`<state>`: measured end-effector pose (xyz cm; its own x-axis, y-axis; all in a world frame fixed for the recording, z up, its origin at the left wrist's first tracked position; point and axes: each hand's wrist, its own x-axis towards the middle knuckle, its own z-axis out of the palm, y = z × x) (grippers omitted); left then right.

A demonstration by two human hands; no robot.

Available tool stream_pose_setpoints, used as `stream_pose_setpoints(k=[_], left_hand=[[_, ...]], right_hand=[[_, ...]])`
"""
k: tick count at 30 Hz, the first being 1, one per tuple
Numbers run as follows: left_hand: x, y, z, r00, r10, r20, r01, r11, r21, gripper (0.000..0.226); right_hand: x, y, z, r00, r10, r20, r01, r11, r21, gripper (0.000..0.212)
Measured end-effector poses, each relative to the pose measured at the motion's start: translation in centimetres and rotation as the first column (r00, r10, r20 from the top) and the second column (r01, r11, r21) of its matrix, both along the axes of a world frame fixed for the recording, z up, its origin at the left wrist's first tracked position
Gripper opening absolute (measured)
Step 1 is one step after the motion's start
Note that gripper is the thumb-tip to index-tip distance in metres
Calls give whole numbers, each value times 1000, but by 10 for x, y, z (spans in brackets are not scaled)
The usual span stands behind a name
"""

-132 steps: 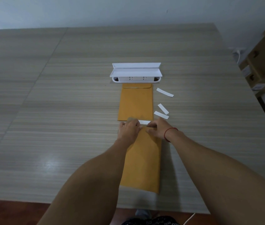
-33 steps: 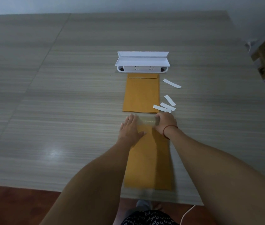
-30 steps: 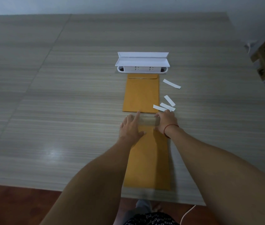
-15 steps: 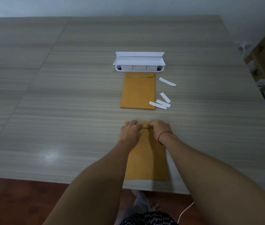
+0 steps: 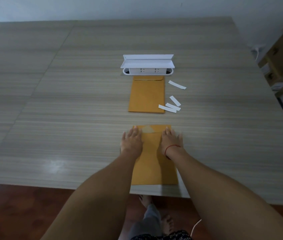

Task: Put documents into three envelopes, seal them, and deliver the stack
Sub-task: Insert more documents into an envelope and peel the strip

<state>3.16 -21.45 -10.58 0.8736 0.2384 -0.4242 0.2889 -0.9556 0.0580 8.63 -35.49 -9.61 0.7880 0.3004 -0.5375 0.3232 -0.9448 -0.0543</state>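
Envelopes are what we are working with, and we see two spots of them on a pale wood-grain counter (image 5: 68, 104) that fills most of the frame. Starting at the left, that side of the counter is bare, with a soft glare patch at lower left.

Moving toward the centre, our left hand (image 5: 131, 142) lies flat, palm down, fingers spread open, pressing on the upper left part of the near envelope (image 5: 152, 163); its grip closes around nothing. This brown envelope lies lengthwise in the lower centre of the frame, its bottom edge near the counter's front edge. Its flap at the top is folded down, with a strip of clear tape (image 5: 148, 129) between our two hands.

Above it, in the middle of the frame and well apart from it, lies the far envelope stack (image 5: 146, 95), also brown, flap end touching a white power strip box (image 5: 147, 65) with its lid raised.

Further right, our right hand (image 5: 170, 142), a red string around its wrist, also lies flat and open on the near envelope's upper right part. Several white paper strips (image 5: 171, 106) lie just right of the far stack, one overlapping its lower corner. Cardboard boxes (image 5: 282, 54) stand at the far right edge.
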Motion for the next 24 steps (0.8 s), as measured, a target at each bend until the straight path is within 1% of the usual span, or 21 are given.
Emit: stream_pose_setpoints(k=[3,4,6,9,12,15,17,19,20,22,24], left_hand=[[-4,-15,-3,997,-29,66,34,996,-80,63],[-6,-15,-4,997,-22,75,29,995,-99,63],[-8,-8,-6,998,-7,68,14,994,-107,59],[-12,5,-3,999,46,11,-44,992,-120,52],[-15,8,3,997,64,-35,-67,993,-97,53],[-16,7,7,992,104,-65,-111,987,-116,56],[-16,1,11,982,180,-61,-188,968,-168,62],[-19,-9,16,954,298,1,-293,938,-184,65],[-19,-13,19,934,355,36,-343,922,-178,63],[-17,-20,24,892,450,42,-435,880,-188,60],[-15,-23,25,831,557,-10,-540,801,-257,66]], right_hand=[[-14,13,-8,1000,6,-30,-2,990,139,74],[-16,13,-9,999,13,-37,-7,987,160,74],[-15,6,-11,999,23,-24,-20,991,136,73],[-13,-9,-9,999,-43,-15,44,995,86,75],[-7,-16,-2,995,-104,-12,104,994,39,70],[-3,-17,4,983,-166,-76,168,985,30,68],[-2,-16,10,968,-236,-86,242,968,71,65],[-4,-18,15,943,-331,-25,331,935,130,51],[-5,-18,17,924,-382,-19,381,913,145,45],[-6,-16,20,873,-480,-78,487,857,169,42],[-6,-11,17,811,-561,-162,584,786,203,44]])
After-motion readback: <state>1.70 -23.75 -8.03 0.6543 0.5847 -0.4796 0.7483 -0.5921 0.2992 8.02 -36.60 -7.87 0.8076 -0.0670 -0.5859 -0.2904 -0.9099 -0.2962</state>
